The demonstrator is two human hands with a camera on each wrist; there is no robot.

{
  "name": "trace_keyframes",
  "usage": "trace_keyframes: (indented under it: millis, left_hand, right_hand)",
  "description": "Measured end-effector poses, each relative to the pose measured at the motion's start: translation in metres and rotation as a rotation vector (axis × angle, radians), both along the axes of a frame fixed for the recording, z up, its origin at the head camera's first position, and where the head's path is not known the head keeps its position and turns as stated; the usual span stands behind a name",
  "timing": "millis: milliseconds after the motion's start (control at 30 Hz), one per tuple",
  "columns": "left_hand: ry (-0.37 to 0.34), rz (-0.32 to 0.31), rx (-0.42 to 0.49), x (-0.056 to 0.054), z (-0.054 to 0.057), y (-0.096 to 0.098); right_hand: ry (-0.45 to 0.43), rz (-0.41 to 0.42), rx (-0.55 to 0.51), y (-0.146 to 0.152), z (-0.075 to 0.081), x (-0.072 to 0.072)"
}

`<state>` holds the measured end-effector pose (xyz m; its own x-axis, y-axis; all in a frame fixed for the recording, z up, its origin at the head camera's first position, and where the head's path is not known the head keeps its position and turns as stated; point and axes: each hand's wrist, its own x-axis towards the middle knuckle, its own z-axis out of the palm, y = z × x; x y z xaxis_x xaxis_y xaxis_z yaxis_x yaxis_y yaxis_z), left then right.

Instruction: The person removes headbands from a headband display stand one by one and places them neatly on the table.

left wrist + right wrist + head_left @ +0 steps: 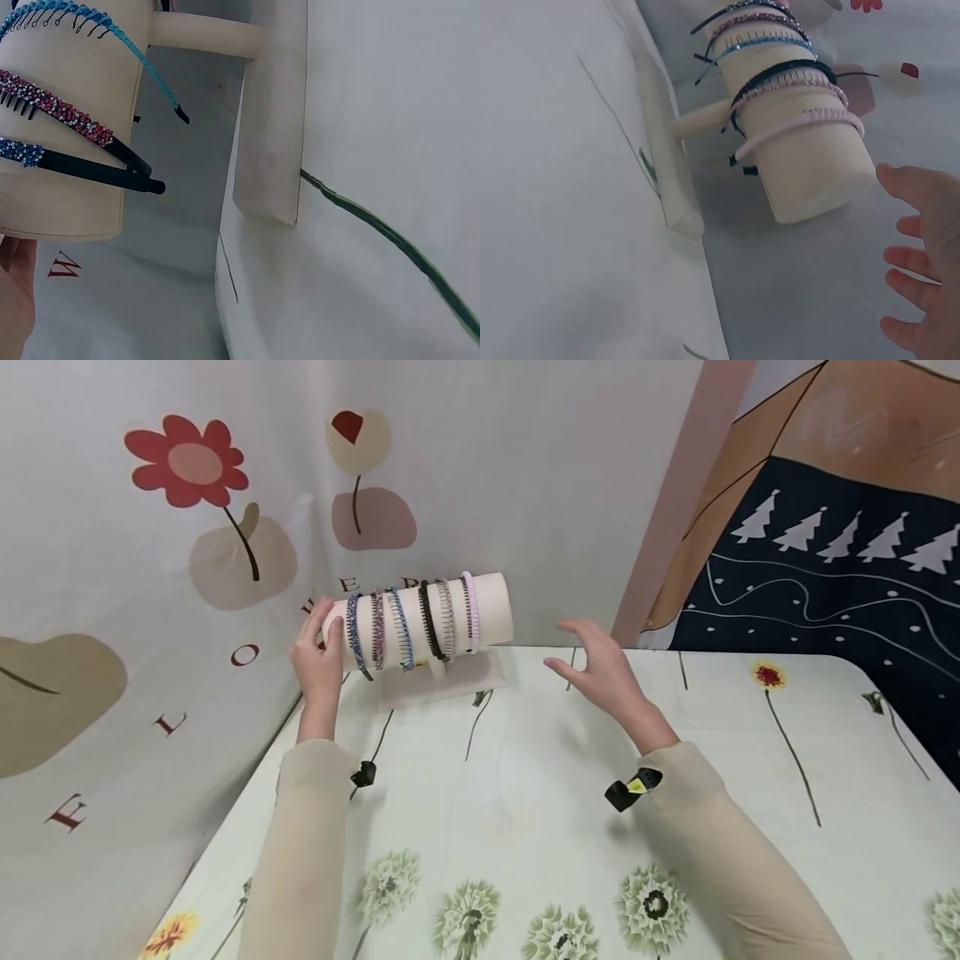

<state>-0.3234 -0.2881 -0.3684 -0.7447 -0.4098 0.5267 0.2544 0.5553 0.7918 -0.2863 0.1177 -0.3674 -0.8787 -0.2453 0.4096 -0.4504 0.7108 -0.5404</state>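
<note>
A cream padded roll stands on a post above a flat base and carries several headbands. From the left come glittery blue, pink-speckled and light blue headbands. Black, beaded pale and lilac ones follow. My left hand touches the roll's left end, thumb toward the front; part of this hand is hidden in the left wrist view. My right hand is held apart from the right end, fingers spread and holding nothing.
A flower-patterned white cloth covers the table. Behind and to the left hangs a pale printed curtain. A dark blue cloth with white trees hangs at the right. Each wrist bears a small black camera.
</note>
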Motion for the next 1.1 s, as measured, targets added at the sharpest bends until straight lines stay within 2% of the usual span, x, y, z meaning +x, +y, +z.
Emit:
trace_keyframes:
  millis: [100, 267, 433, 700, 900, 1100]
  left_hand:
    - [0.009, 0.011, 0.009, -0.001, 0.0, 0.001]
    - [0.043, 0.027, 0.054, -0.004, -0.001, 0.002]
    - [0.066, 0.005, 0.125, -0.005, 0.0, 0.003]
    - [0.036, -0.017, 0.218, -0.001, -0.002, 0.003]
    - [0.026, -0.041, 0.262, -0.004, 0.0, 0.001]
    - [-0.041, -0.094, 0.334, -0.006, 0.004, -0.002]
  right_hand:
    - [0.006, 0.003, -0.053, -0.01, -0.004, -0.003]
    - [-0.032, 0.009, -0.125, -0.027, -0.011, -0.008]
    - [-0.043, 0.011, -0.183, -0.041, -0.019, -0.011]
    - [-0.075, 0.04, -0.275, -0.062, -0.032, -0.015]
    - [-0.07, 0.056, -0.337, -0.074, -0.036, -0.017]
    - [-0.115, 0.074, -0.387, -0.082, -0.036, -0.018]
